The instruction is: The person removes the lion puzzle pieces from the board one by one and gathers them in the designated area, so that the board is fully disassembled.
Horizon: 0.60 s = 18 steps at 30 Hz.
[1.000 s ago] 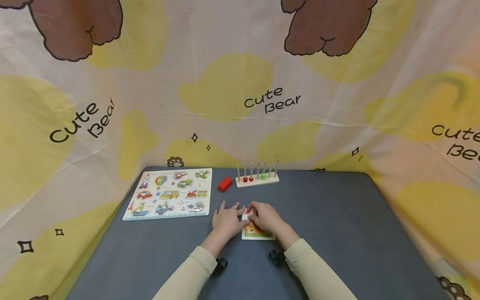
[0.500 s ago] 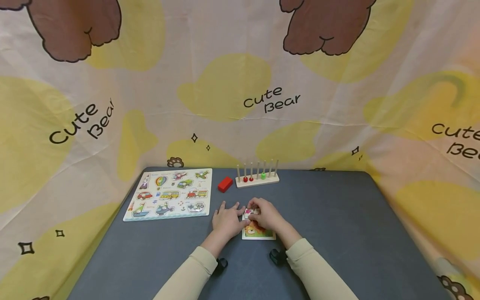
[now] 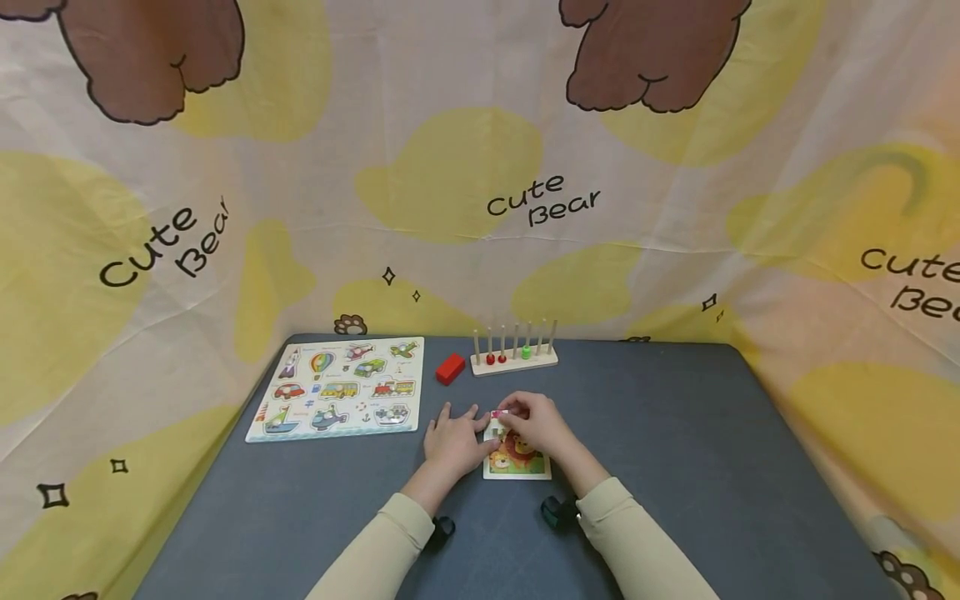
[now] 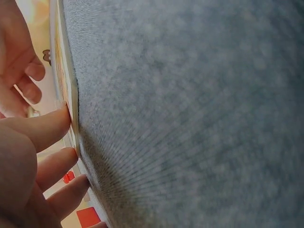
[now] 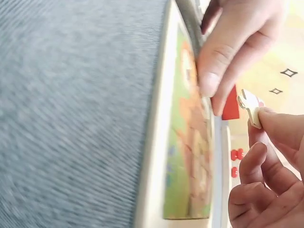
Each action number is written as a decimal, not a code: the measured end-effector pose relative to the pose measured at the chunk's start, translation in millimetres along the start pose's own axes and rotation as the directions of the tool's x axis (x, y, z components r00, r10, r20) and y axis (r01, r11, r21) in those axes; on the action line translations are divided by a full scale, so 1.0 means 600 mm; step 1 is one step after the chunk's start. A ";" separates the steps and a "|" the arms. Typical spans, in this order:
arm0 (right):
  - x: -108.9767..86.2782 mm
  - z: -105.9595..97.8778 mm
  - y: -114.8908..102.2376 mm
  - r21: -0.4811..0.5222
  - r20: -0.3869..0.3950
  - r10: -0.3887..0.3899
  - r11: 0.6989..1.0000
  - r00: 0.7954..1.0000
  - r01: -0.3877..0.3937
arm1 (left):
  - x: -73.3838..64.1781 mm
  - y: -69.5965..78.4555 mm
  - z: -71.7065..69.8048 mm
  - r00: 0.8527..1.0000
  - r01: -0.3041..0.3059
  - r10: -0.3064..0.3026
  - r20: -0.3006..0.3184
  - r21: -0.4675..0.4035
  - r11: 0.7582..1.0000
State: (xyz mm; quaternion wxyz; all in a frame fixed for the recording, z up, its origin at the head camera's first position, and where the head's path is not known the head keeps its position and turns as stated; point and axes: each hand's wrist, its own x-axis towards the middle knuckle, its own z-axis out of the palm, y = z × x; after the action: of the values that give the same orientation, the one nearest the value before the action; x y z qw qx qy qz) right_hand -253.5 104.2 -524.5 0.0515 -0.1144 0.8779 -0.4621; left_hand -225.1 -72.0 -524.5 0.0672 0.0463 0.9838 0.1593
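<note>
A small jigsaw puzzle in a pale frame, with a lion picture, lies on the table before me. My right hand is over its far part, pinching a small puzzle piece between thumb and forefinger. In the right wrist view that piece is raised off the board, and its knobbed edge shows. My left hand lies flat at the puzzle's left side, fingers spread. In the left wrist view its thumb and forefinger touch the frame's edge. The right hand covers the puzzle's far right corner in the head view.
A vehicle picture board lies at the back left of the table. Beside it are a red block and a wooden peg stand carrying red and green beads. A printed cloth hangs behind the table.
My right hand has shifted slightly up and away from me with the puzzle piece, uncovering more of the lion picture. The left hand stays in place.
</note>
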 end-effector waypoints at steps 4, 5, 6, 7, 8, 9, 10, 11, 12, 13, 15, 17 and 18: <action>-0.003 -0.012 -0.009 0.010 -0.030 -0.005 1.000 1.000 0.005 | 0.002 0.000 0.002 1.000 0.004 -0.004 0.008 0.012 1.000; -0.004 -0.015 -0.010 0.012 -0.041 0.000 1.000 0.999 0.001 | 0.002 0.000 0.002 1.000 0.003 -0.003 0.009 0.015 1.000; -0.005 -0.018 -0.011 0.018 -0.049 0.001 1.000 0.999 0.000 | 0.002 0.000 0.002 1.000 0.001 -0.001 0.011 0.016 1.000; -0.006 -0.022 -0.011 0.022 -0.057 0.002 1.000 0.998 0.000 | 0.002 0.000 0.003 1.000 0.000 0.000 0.012 0.015 1.000; -0.007 -0.026 -0.012 0.023 -0.065 0.003 1.000 0.998 -0.002 | 0.002 0.000 0.002 1.000 -0.001 0.000 0.014 0.014 1.000; -0.007 -0.030 -0.012 0.023 -0.073 0.004 1.000 0.997 -0.002 | 0.001 0.001 0.002 1.000 -0.002 0.001 0.018 0.014 1.000; -0.008 -0.034 -0.013 0.022 -0.080 0.003 1.000 0.997 -0.001 | 0.001 0.001 0.002 1.000 -0.002 0.002 0.022 0.015 1.000; -0.007 -0.038 -0.013 0.024 -0.085 0.002 1.000 0.996 0.000 | 0.001 0.002 0.001 1.000 -0.002 0.002 0.025 0.015 1.000; -0.007 -0.043 -0.013 0.024 -0.089 -0.002 1.000 0.996 0.004 | 0.001 0.002 0.000 1.000 0.000 0.000 0.028 0.013 1.000; -0.006 -0.047 -0.012 0.023 -0.094 -0.006 1.000 0.996 0.009 | 0.001 0.002 -0.001 0.999 0.002 -0.003 0.033 0.010 1.000; -0.005 -0.055 -0.011 0.023 -0.102 -0.010 1.000 0.995 0.013 | 0.000 0.003 -0.003 0.999 0.005 -0.005 0.038 0.005 1.000; -0.005 -0.063 -0.008 0.026 -0.108 -0.014 1.000 0.994 0.017 | 0.000 0.004 -0.005 0.999 0.005 -0.005 0.041 -0.002 1.000; -0.006 -0.066 -0.006 0.025 -0.111 -0.014 1.000 0.994 0.017 | -0.001 0.004 -0.005 0.999 0.005 -0.005 0.045 -0.005 1.000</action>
State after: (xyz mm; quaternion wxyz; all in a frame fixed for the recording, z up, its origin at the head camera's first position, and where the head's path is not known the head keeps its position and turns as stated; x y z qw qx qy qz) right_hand -257.4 134.8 -498.9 0.0007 -0.0946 0.8725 -0.4793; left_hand -225.1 -70.8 -520.8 0.0897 0.0471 0.9818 0.1605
